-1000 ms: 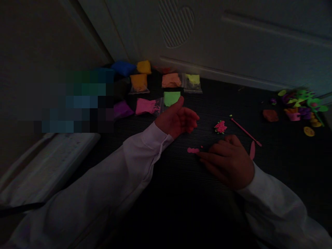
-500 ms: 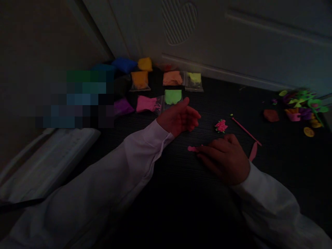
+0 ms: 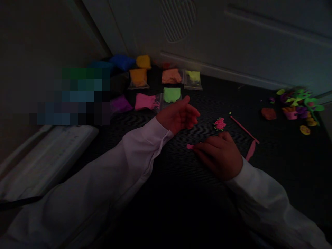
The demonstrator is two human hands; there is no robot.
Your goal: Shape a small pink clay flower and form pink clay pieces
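Dim light falls on a dark, finely ridged tabletop. My right hand (image 3: 220, 155) is low over it, fingers pinched together at a small flat piece of pink clay (image 3: 190, 146); part of the clay is hidden under the fingertips. My left hand (image 3: 178, 116) is held on its side to the left, thumb up and fingers loosely curved, with nothing visible in it. Just beyond my right hand lies a pink clay flower (image 3: 220, 123) with green leaf tips. A thin pink stick tool (image 3: 243, 128) and a pink plastic knife (image 3: 250, 150) lie to its right.
Bags of coloured clay line the back left, among them pink (image 3: 145, 101), green (image 3: 171, 94) and orange (image 3: 138, 77). Finished clay figures (image 3: 298, 103) crowd the far right, near a brown lump (image 3: 268, 113). A white power strip (image 3: 52, 159) lies left. A panelled surface (image 3: 233, 45) rises behind.
My right hand and the pink clay have shifted slightly left, and less of the clay shows past the fingertips. My left hand keeps nearly the same pose. The whole view has moved slightly.
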